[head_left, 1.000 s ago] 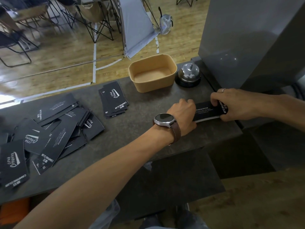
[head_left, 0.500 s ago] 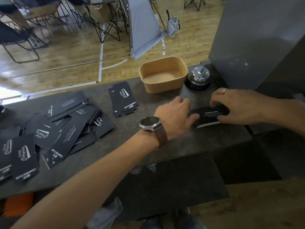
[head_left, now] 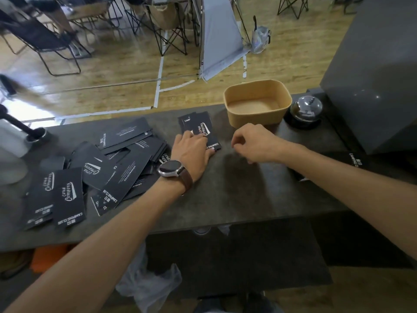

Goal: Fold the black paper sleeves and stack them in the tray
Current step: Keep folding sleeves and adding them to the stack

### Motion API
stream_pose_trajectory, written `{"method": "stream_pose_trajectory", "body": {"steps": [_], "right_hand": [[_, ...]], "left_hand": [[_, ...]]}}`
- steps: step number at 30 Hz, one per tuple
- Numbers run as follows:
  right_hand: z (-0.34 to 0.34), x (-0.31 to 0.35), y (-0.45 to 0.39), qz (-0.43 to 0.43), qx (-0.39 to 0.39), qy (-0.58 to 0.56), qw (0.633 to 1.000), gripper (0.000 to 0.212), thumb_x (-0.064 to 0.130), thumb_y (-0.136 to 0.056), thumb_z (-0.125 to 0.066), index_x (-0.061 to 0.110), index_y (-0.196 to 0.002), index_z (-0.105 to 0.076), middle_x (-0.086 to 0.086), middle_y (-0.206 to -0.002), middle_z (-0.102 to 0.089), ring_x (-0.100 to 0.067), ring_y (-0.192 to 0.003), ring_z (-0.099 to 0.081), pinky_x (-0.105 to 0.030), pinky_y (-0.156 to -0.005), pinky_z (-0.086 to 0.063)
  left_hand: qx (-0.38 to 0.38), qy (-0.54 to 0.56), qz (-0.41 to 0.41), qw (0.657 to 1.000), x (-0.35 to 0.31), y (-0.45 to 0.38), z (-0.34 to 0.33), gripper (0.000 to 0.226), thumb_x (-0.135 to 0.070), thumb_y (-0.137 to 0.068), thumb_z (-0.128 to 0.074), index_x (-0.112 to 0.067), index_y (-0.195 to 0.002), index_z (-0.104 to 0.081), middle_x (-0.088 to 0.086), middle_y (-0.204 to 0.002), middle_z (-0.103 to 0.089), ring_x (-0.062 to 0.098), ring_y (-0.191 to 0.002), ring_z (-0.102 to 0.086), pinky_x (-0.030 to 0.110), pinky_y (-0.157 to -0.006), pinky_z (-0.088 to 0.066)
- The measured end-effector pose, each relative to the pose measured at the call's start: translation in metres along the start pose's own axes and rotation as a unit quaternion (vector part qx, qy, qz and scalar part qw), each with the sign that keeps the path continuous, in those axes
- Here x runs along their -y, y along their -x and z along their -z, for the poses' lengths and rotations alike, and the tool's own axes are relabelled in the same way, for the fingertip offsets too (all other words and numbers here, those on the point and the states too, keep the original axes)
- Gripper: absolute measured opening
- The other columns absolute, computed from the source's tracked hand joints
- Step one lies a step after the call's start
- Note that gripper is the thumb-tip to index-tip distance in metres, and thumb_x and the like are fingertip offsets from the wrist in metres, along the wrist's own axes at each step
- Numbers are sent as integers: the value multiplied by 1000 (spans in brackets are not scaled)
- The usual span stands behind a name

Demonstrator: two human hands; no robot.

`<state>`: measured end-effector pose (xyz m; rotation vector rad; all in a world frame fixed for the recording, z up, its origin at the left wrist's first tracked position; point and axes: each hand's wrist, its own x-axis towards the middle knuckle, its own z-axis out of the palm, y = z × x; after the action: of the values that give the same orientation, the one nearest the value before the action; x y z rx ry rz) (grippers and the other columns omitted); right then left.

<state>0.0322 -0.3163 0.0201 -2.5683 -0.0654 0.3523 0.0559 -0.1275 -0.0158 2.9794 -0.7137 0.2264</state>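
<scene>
While the left hand lies flat on the small sleeve stack near the tray, fingers straight and pressing, the right hand hovers beside it, fingers loosely curled, holding nothing. Picking up looks to be the step; next, lift a sleeve to fold. More sleeves lie scattered on the counter; the tray holds none.

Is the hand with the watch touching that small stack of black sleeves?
Touching. The head view shows the left hand lying flat on the small stack of sleeves.
</scene>
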Motion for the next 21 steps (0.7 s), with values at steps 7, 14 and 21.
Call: {"method": "stream_pose_trajectory", "body": {"steps": [7, 14, 21], "right_hand": [[-28, 22, -22, -89, 9, -111, 990, 18, 12, -88, -54, 7, -80, -69, -15, -71, -73, -24, -59, -72, -24, -48, -47], [-34, 24, -17, -138, -5, -195, 971, 20, 7, -87, -67, 12, -68, -63, -12, -63, -65, -14, -47, -57, -23, -41, -40], [-35, 14, 7, -148, -28, -340, 928, 15, -2, -87, -64, 10, -80, -59, -11, -72, -61, -9, -42, -48, -20, -39, -36]], "left_hand": [[-44, -45, -60, 996, 0, 27, -8, 35, -41, -102, -36, -17, -103, -61, -1, -112, -64, 24, -100, -51, 35, -85, -32], [-78, 0, -81, 994, 5, 39, -10, 30, -39, -97, -49, -15, -106, -65, 0, -120, -66, 25, -99, -56, 37, -82, -38], [-107, 261, 98, 954, 14, 41, 4, 29, -26, -90, -65, -12, -115, -64, 2, -99, -69, 20, -84, -63, 34, -82, -48]]}}
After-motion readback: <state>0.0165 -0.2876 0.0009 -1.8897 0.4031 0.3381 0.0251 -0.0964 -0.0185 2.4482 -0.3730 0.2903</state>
